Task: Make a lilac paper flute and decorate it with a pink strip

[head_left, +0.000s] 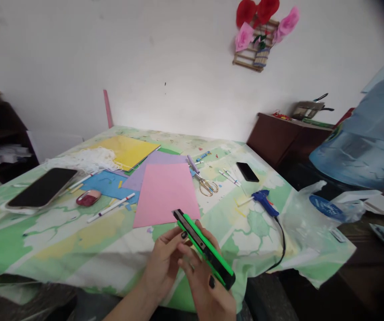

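A green and black utility knife [205,249] slants above the near table edge, its blade end pointing up and left. My right hand [208,283] is closed round its body, with the thumb near the butt end. The fingers of my left hand [167,256] are bent in and pinch the knife close to the blade end; some fingertips are hidden behind it. Just beyond the blade lies a pink sheet [167,191], over a purple sheet [136,182] and blue pieces [106,183].
Gold-handled scissors [208,186], a blue glue gun [265,203] with a cord and a black phone [247,171] lie to the right. Leftward are a larger phone [43,188], a white stick [111,207], white string [88,159] and a yellow sheet [125,148].
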A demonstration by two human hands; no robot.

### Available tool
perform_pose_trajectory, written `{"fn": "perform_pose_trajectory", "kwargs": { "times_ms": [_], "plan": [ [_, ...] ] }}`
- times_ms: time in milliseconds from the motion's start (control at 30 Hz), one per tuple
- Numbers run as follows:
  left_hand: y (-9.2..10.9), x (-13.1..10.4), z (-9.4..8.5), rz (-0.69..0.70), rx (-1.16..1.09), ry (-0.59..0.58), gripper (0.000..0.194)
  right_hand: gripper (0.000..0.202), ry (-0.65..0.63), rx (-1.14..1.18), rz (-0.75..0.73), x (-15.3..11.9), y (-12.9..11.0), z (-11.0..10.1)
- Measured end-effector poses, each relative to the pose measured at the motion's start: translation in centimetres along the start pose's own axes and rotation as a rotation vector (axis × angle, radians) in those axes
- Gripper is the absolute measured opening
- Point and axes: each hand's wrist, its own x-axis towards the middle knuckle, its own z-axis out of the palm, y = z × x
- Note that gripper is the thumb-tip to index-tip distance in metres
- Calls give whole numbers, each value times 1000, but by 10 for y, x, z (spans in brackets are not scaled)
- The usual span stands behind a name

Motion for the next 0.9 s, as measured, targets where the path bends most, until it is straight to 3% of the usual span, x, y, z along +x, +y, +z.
{"fn": "perform_pose_trajectory", "kwargs": {
  "times_ms": [67, 200, 333, 500, 600, 800, 900],
  "plan": [
    [3, 1, -1, 45, 63, -32, 22, 67, 34, -124, 10, -5, -8, -5],
    [4, 4, -4, 163, 268, -67, 24, 55, 152, -427, 63, -12, -20, -17],
    [5, 4, -4, 279, 472, -40, 23, 48, 114, -636, 89, -14, -23, -26],
    [2, -3, -1, 253, 689, -189, 16, 22, 189, -603, 103, -21, -16, -34],
    [-5, -6, -1, 266, 793, -244, 14, 29, 257, -558, 135, -26, -10, -37],
    [-14, -1, -4, 151, 799, -320, 20, 46, 327, -572, 273, -31, -15, -36],
    [-17, 0, -4, 193, 855, -317, 21, 54, 332, -550, 354, -29, -17, -34]
  ]
}}
